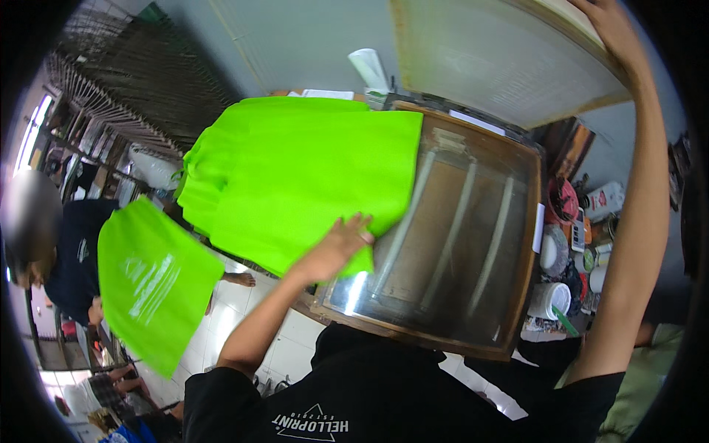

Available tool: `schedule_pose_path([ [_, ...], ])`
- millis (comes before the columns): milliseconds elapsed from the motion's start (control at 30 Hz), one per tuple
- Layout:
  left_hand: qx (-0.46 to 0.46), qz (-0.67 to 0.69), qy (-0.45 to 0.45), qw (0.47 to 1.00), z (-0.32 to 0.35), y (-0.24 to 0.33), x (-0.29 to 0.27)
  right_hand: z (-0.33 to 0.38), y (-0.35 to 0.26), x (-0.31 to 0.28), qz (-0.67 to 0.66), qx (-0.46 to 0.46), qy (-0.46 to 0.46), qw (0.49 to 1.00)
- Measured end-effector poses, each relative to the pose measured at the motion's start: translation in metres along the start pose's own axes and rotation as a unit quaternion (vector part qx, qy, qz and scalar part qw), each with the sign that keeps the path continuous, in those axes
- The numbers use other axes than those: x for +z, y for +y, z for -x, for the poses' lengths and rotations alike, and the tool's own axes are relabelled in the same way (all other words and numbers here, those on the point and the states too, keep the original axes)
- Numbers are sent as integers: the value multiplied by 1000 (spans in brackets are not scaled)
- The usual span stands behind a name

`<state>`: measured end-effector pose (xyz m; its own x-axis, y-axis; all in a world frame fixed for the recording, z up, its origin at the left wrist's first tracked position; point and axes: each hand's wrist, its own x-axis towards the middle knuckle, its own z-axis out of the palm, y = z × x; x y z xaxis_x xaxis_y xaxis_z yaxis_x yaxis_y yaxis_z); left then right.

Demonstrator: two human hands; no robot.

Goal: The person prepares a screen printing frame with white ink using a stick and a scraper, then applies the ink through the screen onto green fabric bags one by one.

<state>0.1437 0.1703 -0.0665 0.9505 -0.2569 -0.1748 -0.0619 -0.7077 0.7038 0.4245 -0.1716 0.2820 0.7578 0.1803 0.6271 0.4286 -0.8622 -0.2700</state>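
My left hand point(336, 247) lies on bright green fabric bags point(303, 170), near the corner closest to me, its fingers stretched over the cloth. The bags spread across the left part of a glass-topped wooden table point(526, 277) with pale tubes under the glass. At the upper right, my raised right hand point(617, 29) is closed on the edge of a large framed printing screen point(509, 63), which stands tilted up behind the table. Part of that hand is cut off by the picture's edge.
At left, another person point(81, 258) holds a green printed bag point(155, 284). A wire drying rack point(140, 74) stands behind. To the right are a white tub point(548, 301), a pink container point(563, 201) and a white bottle point(605, 199). A white roll point(368, 70) stands by the wall.
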Motion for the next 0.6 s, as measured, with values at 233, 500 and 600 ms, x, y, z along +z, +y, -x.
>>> schedule_pose_path([
  [233, 167, -187, 73, 965, -51, 98, 172, 5, 2, 7, 31, 11, -12, 999],
  [500, 123, -119, 153, 973, -248, 126, 140, 3, 23, 9, 60, -132, 66, 987],
  [600, 5, -217, 69, 974, -301, 130, 125, 12, 16, -3, 47, -126, 21, 991],
])
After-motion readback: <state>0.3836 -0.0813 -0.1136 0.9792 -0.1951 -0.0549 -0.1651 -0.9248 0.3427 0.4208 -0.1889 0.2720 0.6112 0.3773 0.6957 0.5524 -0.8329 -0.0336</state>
